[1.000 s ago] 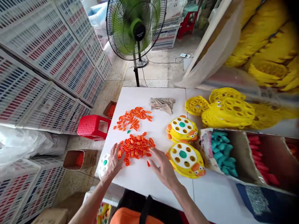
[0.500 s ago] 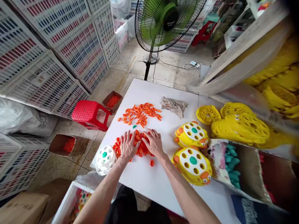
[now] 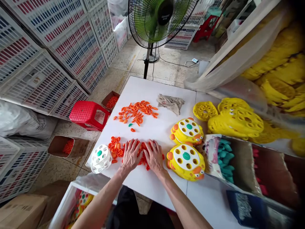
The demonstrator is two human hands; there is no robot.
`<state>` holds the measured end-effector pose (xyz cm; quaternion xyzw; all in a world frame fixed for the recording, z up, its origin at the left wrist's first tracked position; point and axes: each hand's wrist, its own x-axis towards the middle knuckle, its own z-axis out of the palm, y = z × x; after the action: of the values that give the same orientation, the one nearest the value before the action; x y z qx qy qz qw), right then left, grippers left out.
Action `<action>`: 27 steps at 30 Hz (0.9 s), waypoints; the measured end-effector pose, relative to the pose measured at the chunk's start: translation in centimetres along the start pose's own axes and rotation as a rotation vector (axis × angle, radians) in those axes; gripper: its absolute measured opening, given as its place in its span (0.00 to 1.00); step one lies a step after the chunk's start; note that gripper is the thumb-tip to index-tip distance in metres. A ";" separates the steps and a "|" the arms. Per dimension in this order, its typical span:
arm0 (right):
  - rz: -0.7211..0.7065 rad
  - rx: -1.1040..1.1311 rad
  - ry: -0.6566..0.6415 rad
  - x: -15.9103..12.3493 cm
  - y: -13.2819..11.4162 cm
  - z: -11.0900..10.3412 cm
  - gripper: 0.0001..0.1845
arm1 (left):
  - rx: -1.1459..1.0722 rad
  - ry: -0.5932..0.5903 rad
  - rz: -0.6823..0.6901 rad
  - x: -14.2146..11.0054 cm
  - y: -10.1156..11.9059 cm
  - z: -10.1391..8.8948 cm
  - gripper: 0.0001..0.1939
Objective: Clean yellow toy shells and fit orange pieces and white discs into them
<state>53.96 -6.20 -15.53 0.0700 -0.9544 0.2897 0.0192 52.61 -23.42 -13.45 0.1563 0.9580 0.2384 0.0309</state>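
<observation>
My left hand (image 3: 131, 155) lies flat with fingers spread over a pile of small orange plastic parts (image 3: 117, 146). Beside it, my right hand (image 3: 153, 156) rests palm down on the same pile, its fingers stretched forward. Parts under both palms are hidden. To the left stand white perforated discs (image 3: 101, 159), with a green centre showing. Two yellow toy animals (image 3: 187, 161) with white holed tops sit to the right of my right hand. Farther up the table is a second heap of thin orange parts (image 3: 139, 111), with a small green piece (image 3: 130, 125) near it.
A crumpled grey cloth (image 3: 171, 102) lies at the table's far side. Yellow shells (image 3: 234, 122) and a carton of teal parts (image 3: 225, 159) stand at the right. Beyond the table is a fan (image 3: 159, 22); a red stool (image 3: 88, 115) and stacked crates (image 3: 69, 41) are left.
Both hands have shifted on the orange pile, exposing more parts to the left of my left hand. One orange part now lies apart above the pile. The camera view has moved slightly.
</observation>
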 end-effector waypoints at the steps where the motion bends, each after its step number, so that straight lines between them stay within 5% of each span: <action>1: -0.002 -0.009 0.004 -0.7 0.2 0.1 0.26 | 0.007 -0.004 0.015 -0.4 0.1 0.1 0.25; 9: -0.086 -0.146 0.079 -4.2 1.6 1.4 0.25 | 0.061 -0.003 0.111 -2.8 1.0 -0.1 0.23; 15: -0.101 -0.125 0.109 -2.8 0.6 0.1 0.26 | 0.089 0.053 0.112 -2.2 0.5 -1.8 0.23; 21: -0.019 0.135 0.036 4.0 -1.7 -0.6 0.21 | 0.112 0.212 -0.094 4.9 -6.4 -6.7 0.30; 27: 0.035 0.136 -0.015 11.1 -3.8 1.8 0.18 | 0.139 0.164 -0.153 13.0 -14.6 -10.7 0.29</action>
<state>43.53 -11.64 -14.09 0.0565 -0.9337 0.3535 0.0021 34.68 -36.35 -10.56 0.0648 0.9807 0.1802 -0.0402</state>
